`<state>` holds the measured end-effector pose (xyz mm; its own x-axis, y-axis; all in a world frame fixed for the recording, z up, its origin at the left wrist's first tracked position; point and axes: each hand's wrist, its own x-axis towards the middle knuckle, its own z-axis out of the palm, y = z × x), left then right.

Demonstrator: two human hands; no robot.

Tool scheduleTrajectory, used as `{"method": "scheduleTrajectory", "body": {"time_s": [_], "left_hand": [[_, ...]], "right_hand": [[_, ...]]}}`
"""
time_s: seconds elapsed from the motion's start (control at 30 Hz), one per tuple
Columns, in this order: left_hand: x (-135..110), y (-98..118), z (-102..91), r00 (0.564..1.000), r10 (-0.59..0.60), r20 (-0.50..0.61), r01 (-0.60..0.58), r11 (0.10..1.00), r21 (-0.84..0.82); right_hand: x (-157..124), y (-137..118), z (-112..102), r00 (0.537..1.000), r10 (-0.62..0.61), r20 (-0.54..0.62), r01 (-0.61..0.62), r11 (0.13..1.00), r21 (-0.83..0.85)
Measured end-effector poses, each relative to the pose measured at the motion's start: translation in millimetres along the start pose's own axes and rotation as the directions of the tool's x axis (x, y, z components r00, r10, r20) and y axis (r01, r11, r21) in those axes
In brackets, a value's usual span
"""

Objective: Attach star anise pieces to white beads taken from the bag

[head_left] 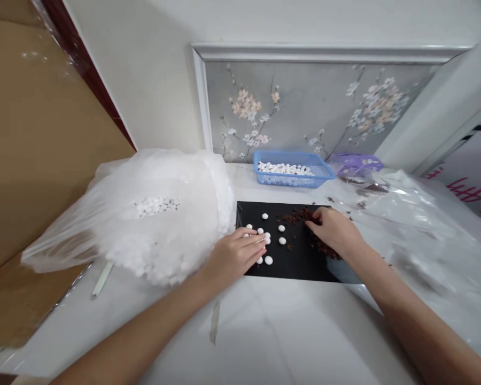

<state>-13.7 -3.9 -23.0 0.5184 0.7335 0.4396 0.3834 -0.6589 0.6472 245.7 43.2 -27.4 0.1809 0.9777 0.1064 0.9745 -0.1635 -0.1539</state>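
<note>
My left hand (240,248) lies open, fingers stretched flat over several small white balls (268,260) at the left part of a black board (296,267). It partly hides some of them. Two more white balls (281,241) sit apart near the board's middle. At the board's right side, the fingers of my right hand (332,227) are drawn together in a pinch at a pile of small reddish-brown pieces (324,249). Whatever is between those fingertips is too small or hidden to make out. Loose brown bits (294,218) are scattered around the pile.
Behind the board stands a blue plastic basket (294,182) holding many white balls with dark spots. A large translucent bag (176,235) of white balls is at left, near a pale-handled tool (102,279). Clear plastic (417,235) and a purple package (356,164) lie right. A cardboard box (44,139) stands far left.
</note>
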Motion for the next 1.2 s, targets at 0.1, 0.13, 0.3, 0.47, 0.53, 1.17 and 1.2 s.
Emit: {"method": "scheduleTrajectory", "body": {"time_s": [0.1,0.13,0.3,0.47,0.53,1.17,1.2], "left_hand": [[1,-1,0.5,0.999,-0.038,0.033,0.039,0.999,-0.032],[1,0,0.6,0.998,-0.047,0.034,0.048,0.998,-0.035],[4,11,-9.1,0.996,-0.009,-0.087,0.029,0.973,0.231],[15,3,-59.4,0.884,-0.169,-0.435,0.418,0.701,0.577],[17,-15,-84.6,0.792,-0.272,-0.547,0.603,0.491,0.629],[7,-56,-119.1,0.748,-0.400,-0.530,0.646,0.250,0.721],[8,-52,-117.3,0.765,-0.314,-0.563,0.642,0.293,0.709]], "right_hand": [[-2,-2,4,1.000,-0.016,-0.023,0.016,1.000,0.000],[-3,-3,6,0.999,-0.028,-0.037,0.028,1.000,0.003],[-5,-6,9,0.993,-0.075,-0.092,0.077,0.997,0.022],[-9,-12,2,0.983,-0.068,-0.169,0.078,0.996,0.050],[-11,-15,-2,0.972,-0.077,-0.220,0.096,0.992,0.080],[-5,-11,7,0.951,-0.083,-0.299,0.189,0.919,0.345],[-5,-11,7,0.949,-0.095,-0.302,0.205,0.912,0.357]]}}
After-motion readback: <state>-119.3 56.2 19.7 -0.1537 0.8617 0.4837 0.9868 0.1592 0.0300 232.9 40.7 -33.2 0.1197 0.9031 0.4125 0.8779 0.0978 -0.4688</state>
